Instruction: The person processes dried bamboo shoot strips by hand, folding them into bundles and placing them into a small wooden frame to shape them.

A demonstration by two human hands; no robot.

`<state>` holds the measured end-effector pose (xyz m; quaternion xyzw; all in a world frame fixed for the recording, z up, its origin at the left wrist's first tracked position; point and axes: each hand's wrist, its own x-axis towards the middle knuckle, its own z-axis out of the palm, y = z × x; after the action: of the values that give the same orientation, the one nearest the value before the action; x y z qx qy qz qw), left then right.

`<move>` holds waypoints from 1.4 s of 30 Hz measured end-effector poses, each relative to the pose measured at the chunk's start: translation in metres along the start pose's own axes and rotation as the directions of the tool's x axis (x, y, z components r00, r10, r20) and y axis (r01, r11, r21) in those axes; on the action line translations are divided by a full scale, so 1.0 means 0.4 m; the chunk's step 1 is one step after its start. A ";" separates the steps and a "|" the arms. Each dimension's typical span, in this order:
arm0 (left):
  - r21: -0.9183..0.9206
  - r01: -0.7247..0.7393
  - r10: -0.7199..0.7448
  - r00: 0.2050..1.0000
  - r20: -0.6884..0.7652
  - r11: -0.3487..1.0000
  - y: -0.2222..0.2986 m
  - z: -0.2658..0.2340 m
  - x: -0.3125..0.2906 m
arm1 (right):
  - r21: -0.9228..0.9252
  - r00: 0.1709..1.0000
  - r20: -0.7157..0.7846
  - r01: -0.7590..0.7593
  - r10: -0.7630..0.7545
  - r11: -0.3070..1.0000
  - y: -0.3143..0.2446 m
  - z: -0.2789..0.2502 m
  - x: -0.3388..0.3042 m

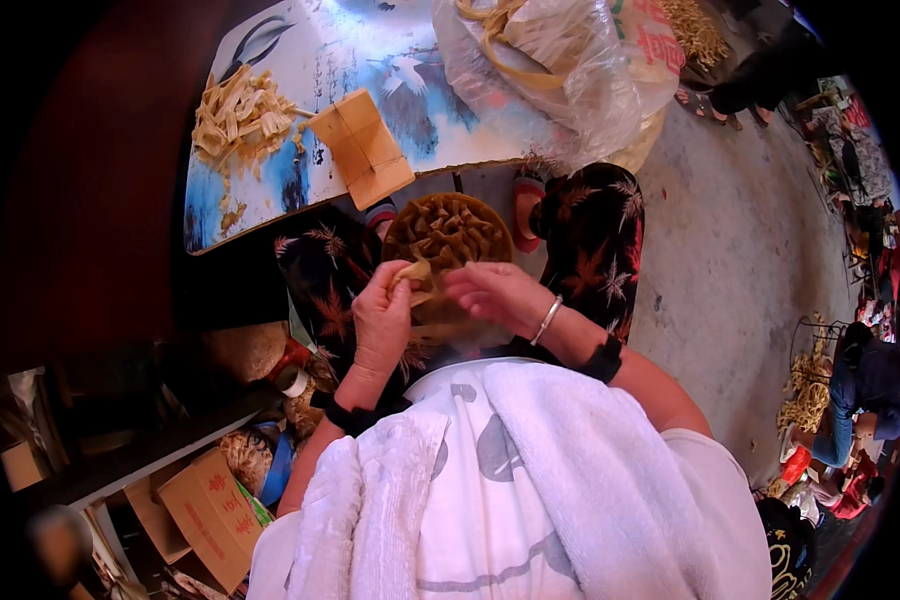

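Observation:
My left hand is closed, with a folded pale yellow strip pinched between thumb and fingertips. Just to its right is my right hand, its fingers loosely stretched toward the strip and partly blurred. No object shows in it. Both hands are above the near side of a round brown basket between my knees. Many small folded brownish-yellow pieces lie in the basket. What lies below my hands is blurred and partly covered.
Ahead stands a blue-and-white painted table bearing a pile of pale strips, a wooden board and a clear plastic bag. Cardboard boxes are at lower left. Another person sits far right beside yellowish strands.

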<state>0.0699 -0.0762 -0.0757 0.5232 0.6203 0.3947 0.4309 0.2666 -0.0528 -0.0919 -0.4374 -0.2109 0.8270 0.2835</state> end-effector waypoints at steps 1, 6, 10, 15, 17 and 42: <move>0.060 -0.131 0.128 0.990 0.054 0.990 0.010 0.002 -0.006 | 0.181 0.996 0.056 -0.078 0.069 0.980 -0.014 0.026 -0.008; 0.153 -0.467 0.410 0.862 0.297 0.871 0.075 -0.003 -0.022 | 0.429 0.986 0.158 -0.115 0.051 0.896 0.034 -0.021 0.070; 0.230 -0.368 0.333 0.926 0.177 0.901 0.041 -0.013 -0.011 | 0.410 0.984 -0.038 0.172 -0.172 0.896 -0.012 -0.059 0.059; 0.397 -0.450 0.445 0.889 0.109 0.800 0.031 -0.022 0.006 | 0.314 0.903 -0.243 0.420 -0.355 0.852 -0.084 -0.079 0.017; 0.524 -0.438 0.422 0.893 0.157 0.731 0.031 -0.020 0.006 | 0.253 0.866 -0.293 0.478 -0.404 0.841 -0.101 -0.076 0.010; -0.431 0.326 -0.205 0.931 0.303 0.841 -0.001 0.066 0.027 | -0.689 0.512 0.497 0.723 -0.701 0.040 -0.043 0.039 -0.089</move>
<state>0.0938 -0.0645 -0.0856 0.3547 0.5133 0.4026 0.6697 0.2747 -0.0649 -0.0520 -0.3393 -0.7732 0.3590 0.3976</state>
